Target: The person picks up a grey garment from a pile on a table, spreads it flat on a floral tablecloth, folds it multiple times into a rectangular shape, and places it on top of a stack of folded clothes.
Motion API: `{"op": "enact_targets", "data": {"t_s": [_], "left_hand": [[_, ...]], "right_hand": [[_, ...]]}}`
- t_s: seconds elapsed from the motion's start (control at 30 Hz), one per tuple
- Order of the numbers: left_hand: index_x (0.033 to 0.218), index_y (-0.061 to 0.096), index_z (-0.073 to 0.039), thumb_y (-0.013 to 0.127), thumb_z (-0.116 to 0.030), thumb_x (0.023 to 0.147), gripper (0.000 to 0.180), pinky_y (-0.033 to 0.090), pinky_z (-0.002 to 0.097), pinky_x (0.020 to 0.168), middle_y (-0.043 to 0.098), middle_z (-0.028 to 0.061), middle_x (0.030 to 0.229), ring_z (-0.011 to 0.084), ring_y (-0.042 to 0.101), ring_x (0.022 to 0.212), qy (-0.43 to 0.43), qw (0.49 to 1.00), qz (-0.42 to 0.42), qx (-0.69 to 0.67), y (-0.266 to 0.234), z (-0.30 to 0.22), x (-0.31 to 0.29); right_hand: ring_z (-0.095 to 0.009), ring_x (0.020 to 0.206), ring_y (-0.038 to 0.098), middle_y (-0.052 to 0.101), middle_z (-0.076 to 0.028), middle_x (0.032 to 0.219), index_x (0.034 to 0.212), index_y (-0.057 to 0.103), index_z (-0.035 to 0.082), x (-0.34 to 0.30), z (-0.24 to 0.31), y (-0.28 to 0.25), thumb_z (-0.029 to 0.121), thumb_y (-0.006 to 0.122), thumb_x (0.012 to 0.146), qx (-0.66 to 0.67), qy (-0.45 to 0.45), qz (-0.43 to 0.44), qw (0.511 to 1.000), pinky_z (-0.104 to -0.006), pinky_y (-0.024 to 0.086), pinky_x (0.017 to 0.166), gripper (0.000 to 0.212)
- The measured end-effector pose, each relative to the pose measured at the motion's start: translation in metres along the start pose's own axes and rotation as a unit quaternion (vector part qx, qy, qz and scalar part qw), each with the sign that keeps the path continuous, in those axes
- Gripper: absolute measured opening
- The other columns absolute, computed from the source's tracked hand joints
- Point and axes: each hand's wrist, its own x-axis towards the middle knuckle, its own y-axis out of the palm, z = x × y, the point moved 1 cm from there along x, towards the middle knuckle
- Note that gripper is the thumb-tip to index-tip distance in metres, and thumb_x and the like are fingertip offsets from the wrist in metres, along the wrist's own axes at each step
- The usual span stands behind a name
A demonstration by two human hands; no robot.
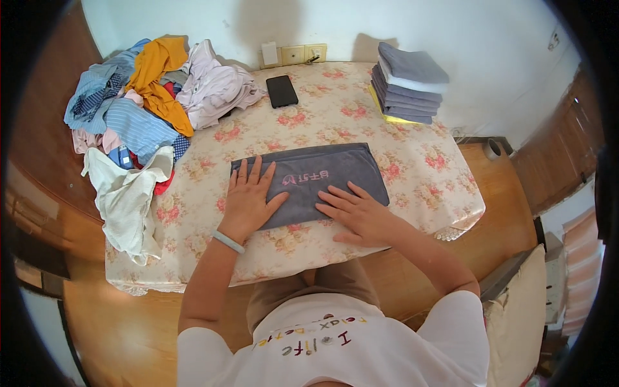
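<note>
A dark grey towel [303, 200] with pink stitching lies folded into a flat rectangle in front of me. My left hand [251, 197] rests on its left end, fingers stretched out and pointing away from me. On the towel's right half, near its front edge, my right hand [358, 213] lies flat with the fingers spread. Neither hand grips anything; both palms are turned down. A grey bracelet circles my left wrist.
A flowered tablecloth [335, 116] covers the table. At the back left is a heap of crumpled clothes [138, 106], with a white garment [126, 200] hanging over the left edge. A black phone [282, 91] and a stack of folded towels [409, 84] lie toward the wall.
</note>
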Motion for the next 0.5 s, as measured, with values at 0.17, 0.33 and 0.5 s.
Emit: {"op": "enact_targets", "data": {"t_s": [0.17,0.33,0.5], "left_hand": [[0.149,0.036,-0.016,0.048,-0.059,0.091,0.073,0.015,0.0473,0.117,0.028,0.0164,0.156,0.0376,0.022,0.144,-0.002,1.000,0.009,0.004,-0.001,-0.001,0.002],[0.148,0.037,-0.016,0.048,-0.058,0.091,0.072,0.016,0.0476,0.117,0.028,0.0169,0.155,0.0380,0.022,0.144,0.005,1.000,-0.002,0.008,-0.002,-0.002,0.003],[0.148,0.038,-0.015,0.049,-0.057,0.091,0.071,0.016,0.0478,0.117,0.028,0.0171,0.155,0.0383,0.024,0.143,0.008,1.000,-0.001,-0.002,0.002,0.001,0.002]], "right_hand": [[-0.029,0.127,0.048,0.054,-0.012,0.135,0.130,0.056,0.008,-0.024,-0.018,-0.014,0.030,0.057,0.093,0.187,0.046,-0.071,0.979,-0.0455,0.033,0.108,0.043],[-0.029,0.083,0.063,0.066,-0.011,0.089,0.094,0.067,0.005,-0.002,-0.098,-0.011,0.015,0.064,0.087,0.168,0.296,-0.291,0.894,-0.0382,0.050,0.075,0.013],[-0.026,0.080,0.063,0.066,-0.012,0.087,0.090,0.066,0.004,0.020,-0.120,-0.017,0.018,0.068,0.084,0.220,0.410,-0.171,0.869,-0.0384,0.050,0.071,0.015]]}}
